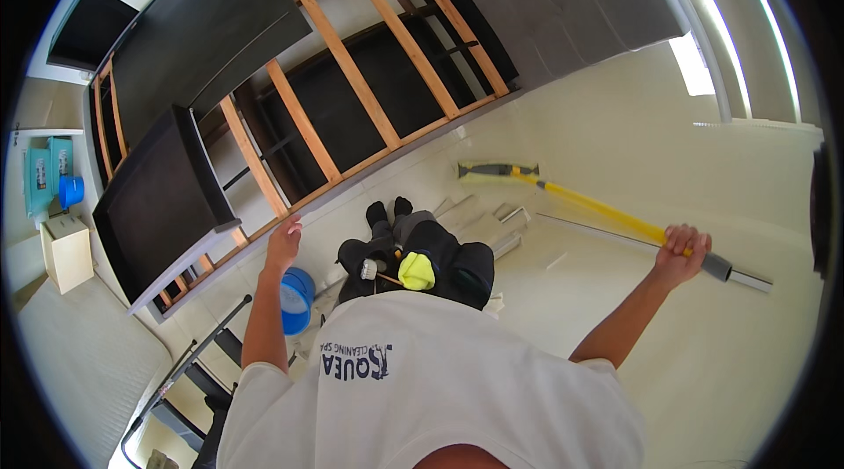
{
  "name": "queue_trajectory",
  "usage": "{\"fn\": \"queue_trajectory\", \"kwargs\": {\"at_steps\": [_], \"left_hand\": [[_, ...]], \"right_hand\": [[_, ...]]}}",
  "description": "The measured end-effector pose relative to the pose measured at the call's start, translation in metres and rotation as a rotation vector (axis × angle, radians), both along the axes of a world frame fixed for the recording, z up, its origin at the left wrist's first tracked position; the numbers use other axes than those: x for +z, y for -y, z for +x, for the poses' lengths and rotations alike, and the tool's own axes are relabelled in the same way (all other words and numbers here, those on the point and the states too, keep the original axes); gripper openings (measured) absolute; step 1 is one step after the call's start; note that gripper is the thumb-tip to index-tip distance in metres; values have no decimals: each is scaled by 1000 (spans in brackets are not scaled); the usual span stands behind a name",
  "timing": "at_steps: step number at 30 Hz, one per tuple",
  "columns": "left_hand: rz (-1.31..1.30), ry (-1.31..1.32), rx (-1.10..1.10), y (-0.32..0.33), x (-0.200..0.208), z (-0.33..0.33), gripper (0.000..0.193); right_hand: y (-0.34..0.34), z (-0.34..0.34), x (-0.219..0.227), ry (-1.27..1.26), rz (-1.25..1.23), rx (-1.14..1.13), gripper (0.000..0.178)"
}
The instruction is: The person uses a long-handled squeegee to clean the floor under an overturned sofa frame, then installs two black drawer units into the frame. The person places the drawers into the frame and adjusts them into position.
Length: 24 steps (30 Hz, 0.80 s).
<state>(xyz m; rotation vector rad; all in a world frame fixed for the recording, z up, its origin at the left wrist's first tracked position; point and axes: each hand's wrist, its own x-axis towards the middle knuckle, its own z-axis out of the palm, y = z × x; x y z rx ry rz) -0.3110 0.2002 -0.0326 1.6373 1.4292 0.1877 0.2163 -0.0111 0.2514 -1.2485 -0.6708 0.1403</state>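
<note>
My right hand is closed around the yellow pole of a flat mop, just above its dark grey sleeve and silver end. The flat mop head lies on the glossy floor beside the bed frame. My left hand is by the wooden edge of the bed frame, fingers loosely bent and apart, with nothing seen in them; whether it touches the edge I cannot tell. A bright yellow-green cloth and a white-headed brush hang at my waist among black pouches.
A blue bucket stands below my left forearm. Dark boards lie across the slatted frame, and a grey padded panel is beyond. At the left are a cardboard box, teal containers and a black metal-framed item.
</note>
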Motion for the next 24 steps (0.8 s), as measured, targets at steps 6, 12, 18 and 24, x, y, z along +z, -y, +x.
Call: {"fn": "queue_trajectory", "kwargs": {"at_steps": [6, 12, 18, 24], "left_hand": [[-46, 32, -8, 12, 2, -2, 30], [-52, -59, 104, 38, 8, -23, 31], [-199, -44, 99, 75, 1, -45, 31], [-108, 35, -11, 74, -4, -68, 32]], "right_hand": [[-74, 15, -83, 273, -236, -89, 25], [-76, 23, -147, -114, 30, -227, 34], [-45, -26, -138, -238, 83, -254, 33], [-5, -113, -122, -279, 75, -228, 30]]}}
